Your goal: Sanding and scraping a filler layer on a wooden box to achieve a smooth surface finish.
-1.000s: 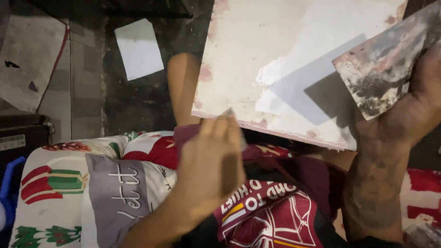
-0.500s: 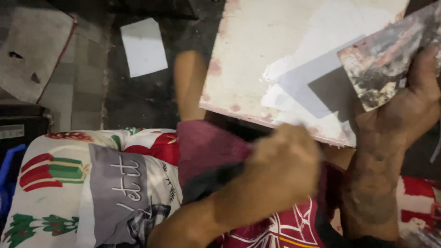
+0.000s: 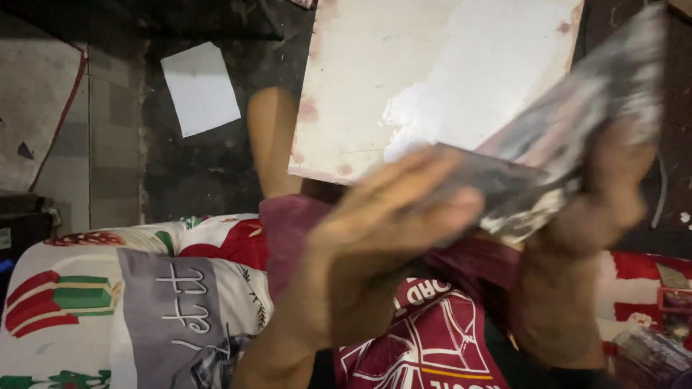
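My right hand (image 3: 598, 202) grips a stained, paint-smeared metal scraper blade (image 3: 577, 144), blurred with motion. My left hand (image 3: 389, 223) is raised in the middle, fingers stretched out and touching the lower edge of the blade. Behind both hands lies a pale board (image 3: 425, 79) with a patch of white filler spread on it, resting over my lap. My bare leg (image 3: 274, 137) shows at the board's left edge.
A printed cushion or cloth (image 3: 122, 302) in white, red and green lies at the lower left. A white sheet of paper (image 3: 200, 88) sits on the dark floor. A flat grey panel (image 3: 36, 122) is at the far left. Maroon printed clothing (image 3: 432, 346) covers my lap.
My left hand has risen from the lap toward the right and now reaches the blade. The right hand has tilted the scraper and brought it lower and leftward.
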